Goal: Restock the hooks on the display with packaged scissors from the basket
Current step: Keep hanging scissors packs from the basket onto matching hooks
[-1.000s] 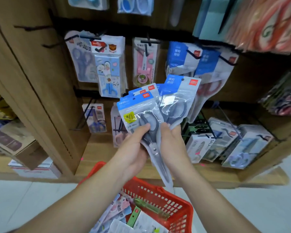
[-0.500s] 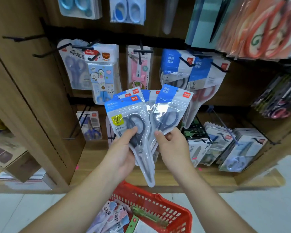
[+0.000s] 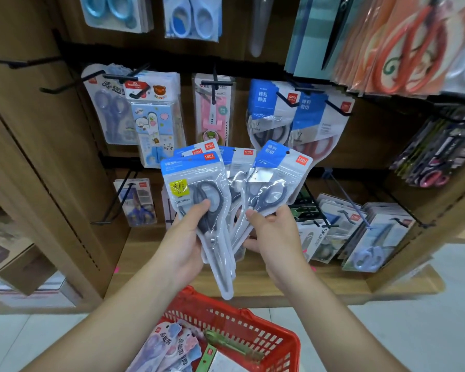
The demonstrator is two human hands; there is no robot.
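Right, here we are at the wooden display (image 3: 38, 157), and both hands are up in front of it with a fan of packaged scissors. The left hand (image 3: 184, 237) grips the front pack (image 3: 196, 189), thumb pressed on the clear plastic over the dark handles, fingers curled round behind. That pack has a blue top, a red logo and a yellow sticker, and its long tip hangs down toward the basket (image 3: 253, 334). More blue tops peek out just behind it in the same grip.

Over to the right hand (image 3: 269, 232): it pinches the right pack (image 3: 274, 178), thumb on the front just below the handles, and this one is tilted out to the right. Between the two sits a middle pack (image 3: 236, 167), and I cannot tell which hand carries it.

Down below, the red basket is at the lower middle on the pale floor (image 3: 414, 331), with pastel packs (image 3: 169, 347) lying inside.

Behind the fan, matching blue-topped packs (image 3: 269, 108) hang on the display, just right of a pink pack (image 3: 212, 111) and a cartoon pack (image 3: 156, 116). At the upper left a black hook (image 3: 24, 63) juts out from the wood.
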